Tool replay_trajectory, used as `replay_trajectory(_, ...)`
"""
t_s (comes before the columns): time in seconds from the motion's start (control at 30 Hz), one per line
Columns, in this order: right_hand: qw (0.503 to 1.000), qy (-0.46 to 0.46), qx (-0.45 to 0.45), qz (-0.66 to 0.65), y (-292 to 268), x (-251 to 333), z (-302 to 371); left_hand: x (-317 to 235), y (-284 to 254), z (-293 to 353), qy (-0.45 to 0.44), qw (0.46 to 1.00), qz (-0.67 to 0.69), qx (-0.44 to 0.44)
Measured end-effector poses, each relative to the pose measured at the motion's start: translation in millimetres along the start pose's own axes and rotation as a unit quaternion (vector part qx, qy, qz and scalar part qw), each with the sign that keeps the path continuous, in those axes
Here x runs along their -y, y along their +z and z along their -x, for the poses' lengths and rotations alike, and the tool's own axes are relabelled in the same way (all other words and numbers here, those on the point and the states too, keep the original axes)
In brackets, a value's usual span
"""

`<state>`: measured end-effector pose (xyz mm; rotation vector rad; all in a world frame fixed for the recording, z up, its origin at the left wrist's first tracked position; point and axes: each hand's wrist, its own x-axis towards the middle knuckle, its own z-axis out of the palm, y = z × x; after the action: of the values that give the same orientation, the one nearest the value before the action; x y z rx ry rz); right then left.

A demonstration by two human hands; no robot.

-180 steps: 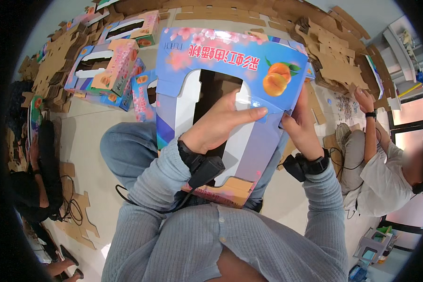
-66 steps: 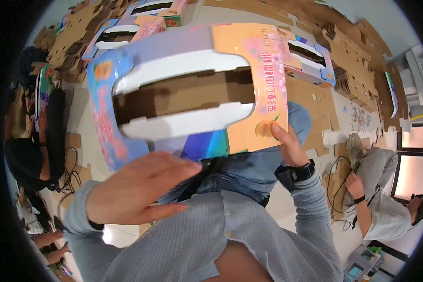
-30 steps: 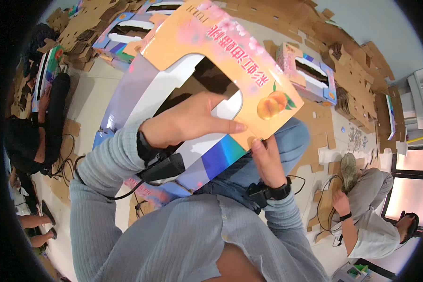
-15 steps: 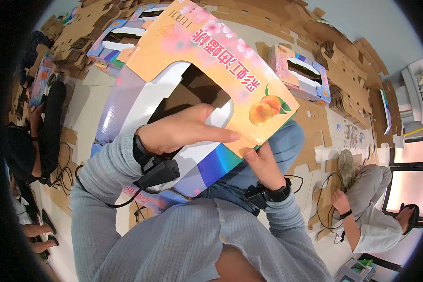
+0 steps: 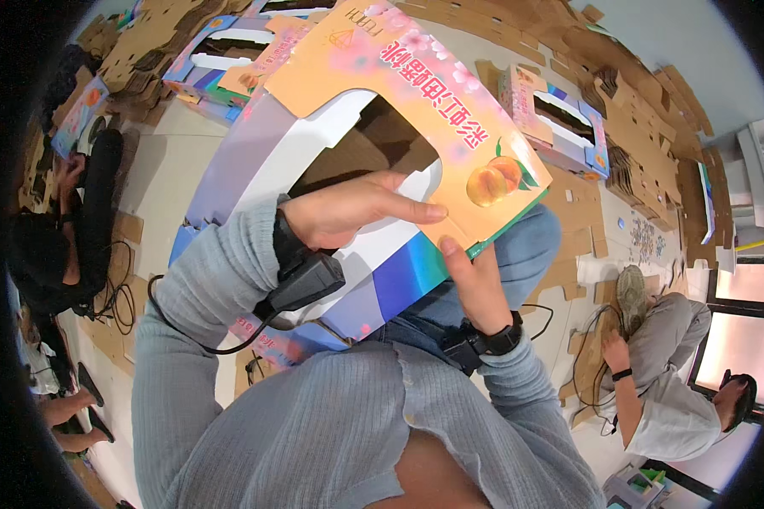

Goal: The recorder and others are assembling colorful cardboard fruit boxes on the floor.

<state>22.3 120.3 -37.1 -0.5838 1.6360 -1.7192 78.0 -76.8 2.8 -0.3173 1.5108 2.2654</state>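
A printed cardboard fruit box (image 5: pixel 450 110) lies tilted across my lap, its orange and pink panel with peach pictures facing up. A large cut-out window in it shows the brown inside. My left hand (image 5: pixel 348 208) reaches over the window, fingers inside the opening and thumb pressed on the orange panel near its corner. My right hand (image 5: pixel 475 284) grips that same corner from below, thumb on the edge close to the left thumb. The right fingers are mostly hidden under the box. Black devices are strapped to both wrists.
Similar boxes stand on the floor at the far left (image 5: pixel 221 59) and far right (image 5: pixel 560 123). Flat cardboard stacks (image 5: pixel 654 127) line the back. A person in a light shirt (image 5: pixel 675 411) sits at the right; another person in dark clothes (image 5: pixel 47 263) is at the left, near cables.
The box and both hands have shifted slightly right in view. My right thumb has moved up along the corner, closer to the left thumb.
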Motion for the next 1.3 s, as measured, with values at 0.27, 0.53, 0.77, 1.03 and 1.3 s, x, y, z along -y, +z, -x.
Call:
replay_trajectory(0.27, 1.0, -0.007, -0.003, -0.028, -6, -11, 0, 4, 4, -2, 0.064, 0.998, 0.008, 0.027)
replay_trajectory(0.53, 0.995, 0.053, -0.046, -0.077, -16, -22, 14, 9, 4, -4, 0.058, 0.996, 0.007, 0.06)
replay_trajectory(0.77, 0.996, 0.009, -0.06, -0.062, -13, -35, 17, 18, 6, -7, 0.037, 0.998, -0.019, 0.037)
replay_trajectory(1.03, 0.99, 0.051, -0.012, -0.131, -26, -39, 18, 14, 9, -8, 0.068, 0.993, -0.095, 0.022)
replay_trajectory(1.3, 0.984, 0.051, 0.022, -0.17, -31, -40, 22, 17, 12, -11, 0.035, 0.997, -0.057, 0.033)
